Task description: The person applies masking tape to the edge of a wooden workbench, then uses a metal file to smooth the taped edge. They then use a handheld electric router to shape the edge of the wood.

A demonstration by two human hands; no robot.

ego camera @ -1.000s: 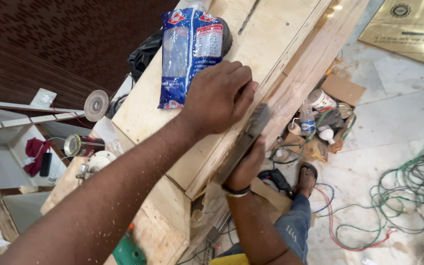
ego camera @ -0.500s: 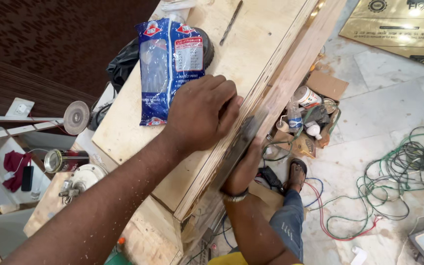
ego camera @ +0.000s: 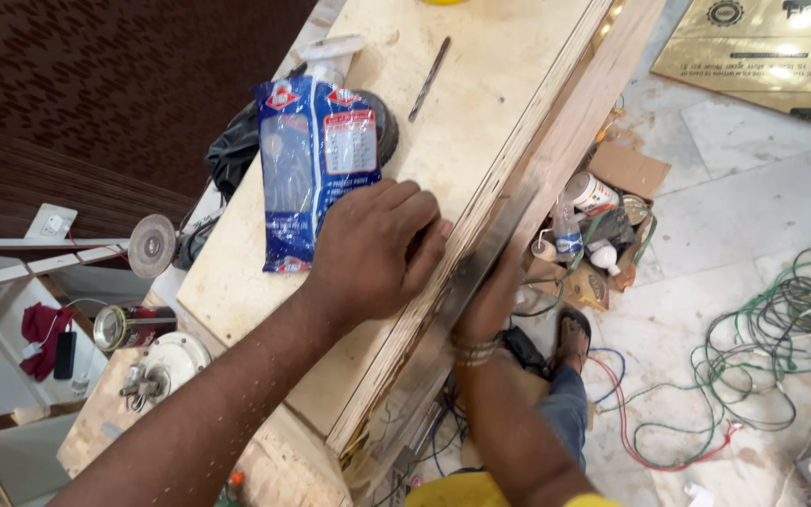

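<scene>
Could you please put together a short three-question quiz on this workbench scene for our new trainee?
1. True or false: the left hand lies flat on top of the plywood board.
2. What does the right hand press against the board's edge? A) a metal strip B) a paintbrush C) a hammer
3. What lies on the board just beyond the left hand?

Key:
1. True.
2. A, the long metal strip.
3. A blue plastic packet.
</scene>
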